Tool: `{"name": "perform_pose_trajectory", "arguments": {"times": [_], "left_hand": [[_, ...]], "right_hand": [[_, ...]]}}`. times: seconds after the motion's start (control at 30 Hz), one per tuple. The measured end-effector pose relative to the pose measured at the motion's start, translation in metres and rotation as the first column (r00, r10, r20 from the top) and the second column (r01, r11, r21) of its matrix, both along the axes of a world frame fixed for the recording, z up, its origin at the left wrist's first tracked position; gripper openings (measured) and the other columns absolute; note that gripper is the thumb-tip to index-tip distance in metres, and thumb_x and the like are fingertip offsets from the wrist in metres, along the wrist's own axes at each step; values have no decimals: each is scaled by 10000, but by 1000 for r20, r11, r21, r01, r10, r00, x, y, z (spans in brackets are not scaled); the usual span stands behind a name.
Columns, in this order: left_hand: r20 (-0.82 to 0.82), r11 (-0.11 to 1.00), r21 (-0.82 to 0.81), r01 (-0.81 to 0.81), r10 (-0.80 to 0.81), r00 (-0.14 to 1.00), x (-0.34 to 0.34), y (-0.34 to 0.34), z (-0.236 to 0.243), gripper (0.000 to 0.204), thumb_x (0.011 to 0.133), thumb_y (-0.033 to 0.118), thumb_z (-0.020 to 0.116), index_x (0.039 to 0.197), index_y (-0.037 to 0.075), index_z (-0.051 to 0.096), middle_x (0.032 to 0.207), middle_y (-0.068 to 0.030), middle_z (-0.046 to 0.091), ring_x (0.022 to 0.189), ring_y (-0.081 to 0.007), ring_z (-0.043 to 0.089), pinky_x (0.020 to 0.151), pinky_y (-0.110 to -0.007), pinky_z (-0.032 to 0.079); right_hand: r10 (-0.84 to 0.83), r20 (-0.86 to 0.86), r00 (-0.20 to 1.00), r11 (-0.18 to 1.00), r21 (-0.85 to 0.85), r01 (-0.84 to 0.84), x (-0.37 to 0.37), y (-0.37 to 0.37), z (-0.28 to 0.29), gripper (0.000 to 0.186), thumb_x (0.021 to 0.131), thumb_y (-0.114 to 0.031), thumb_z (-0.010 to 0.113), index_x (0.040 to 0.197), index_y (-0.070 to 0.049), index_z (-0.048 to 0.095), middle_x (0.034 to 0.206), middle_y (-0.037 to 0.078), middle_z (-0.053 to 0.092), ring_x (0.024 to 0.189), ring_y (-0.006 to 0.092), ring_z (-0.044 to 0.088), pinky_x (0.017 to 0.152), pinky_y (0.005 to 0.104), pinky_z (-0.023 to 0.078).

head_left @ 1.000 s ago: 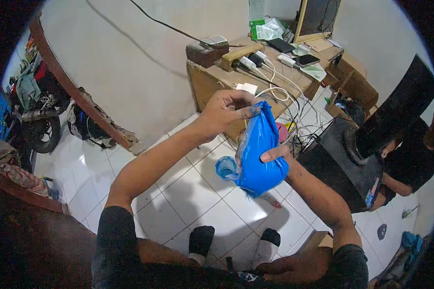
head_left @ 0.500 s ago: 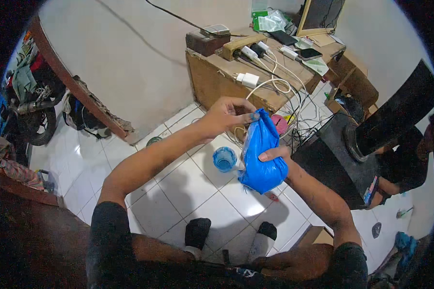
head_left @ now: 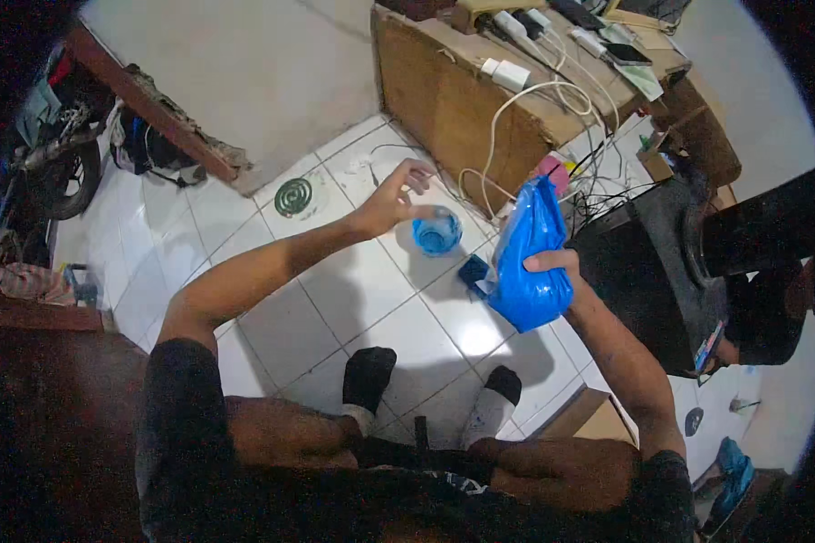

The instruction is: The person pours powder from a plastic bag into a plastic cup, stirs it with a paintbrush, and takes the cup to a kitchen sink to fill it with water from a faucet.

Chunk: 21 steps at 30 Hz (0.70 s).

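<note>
My right hand (head_left: pixel 557 264) grips a shiny blue plastic bag (head_left: pixel 527 294), bulging at its base and gathered to a narrow top. Holding nothing, my left hand (head_left: pixel 395 199) has its fingers apart and slightly curled, close to the upper left of a clear container with blue inside (head_left: pixel 436 237). That container stands on the white tiled floor. Beside the bag's lower left lies a small dark blue object (head_left: pixel 474 273), partly hidden, whose kind I cannot make out.
A green mosquito coil (head_left: pixel 293 196) lies on the floor at left. Ahead, a wooden cabinet (head_left: pixel 453 100) carries chargers, a power strip and a phone (head_left: pixel 627 55); a white cable (head_left: pixel 493 136) hangs down. A black speaker-like box (head_left: pixel 643 281) stands at right, a cardboard box (head_left: pixel 598 418) near my leg.
My left hand has let go of the bag's top and moved left and down, its fingers opening. The bag has shifted right in my right hand. The view has tilted down.
</note>
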<state>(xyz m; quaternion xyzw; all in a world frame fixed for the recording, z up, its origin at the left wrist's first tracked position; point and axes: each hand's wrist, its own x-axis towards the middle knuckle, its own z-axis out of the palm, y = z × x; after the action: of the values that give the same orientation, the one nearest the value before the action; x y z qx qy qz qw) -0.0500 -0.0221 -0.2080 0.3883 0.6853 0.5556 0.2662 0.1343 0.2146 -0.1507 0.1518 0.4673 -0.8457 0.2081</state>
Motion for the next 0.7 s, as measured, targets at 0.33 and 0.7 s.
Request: {"name": "perform_pose_trajectory", "arguments": {"times": [0.33,0.7], "left_hand": [[-216,948,-277,-159,100,971,28,-22,-113,1182,480,350,899,1387,8,222,1276,-211,383,1183,-346,405,1024,-425,356],[-211,983,-159,-91,56,976,31,30,-89,763,541,257,864,1173,70,478,1088,-151,613,1034,-284,590,901,-405,466]], "right_hand": [[59,0,998,998,-22,-59,13,7,-46,656,602,-82,707,1217,-25,483,1003,132,622,888,263,627,833,408,507],[166,133,977,985,-70,-158,21,-4,-82,624,640,-114,742,1211,-26,505,1044,114,620,920,258,626,844,390,501]]}}
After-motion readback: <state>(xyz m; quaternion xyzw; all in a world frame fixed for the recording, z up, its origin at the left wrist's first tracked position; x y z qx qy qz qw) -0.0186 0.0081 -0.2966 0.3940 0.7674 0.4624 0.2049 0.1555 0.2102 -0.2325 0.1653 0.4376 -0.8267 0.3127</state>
